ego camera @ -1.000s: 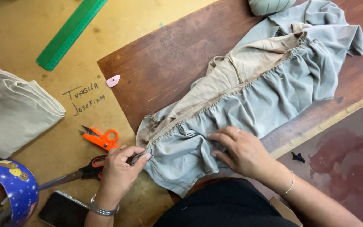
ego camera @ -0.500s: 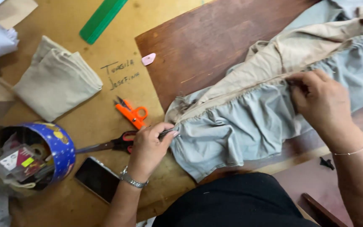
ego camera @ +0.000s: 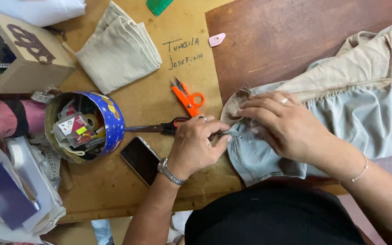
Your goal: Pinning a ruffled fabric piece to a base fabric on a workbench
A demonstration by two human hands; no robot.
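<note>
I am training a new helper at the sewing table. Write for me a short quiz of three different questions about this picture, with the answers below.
1. True or false: the left hand rests on the phone.
2. Which thing lies between the folded beige cloth and the hands? A) orange thread snips B) green ruler C) blue round tin
3. Fill in: the right hand presses on the edge of the grey-blue ____.

Key
1. False: it pinches the garment edge, beside the phone.
2. A
3. garment
</note>
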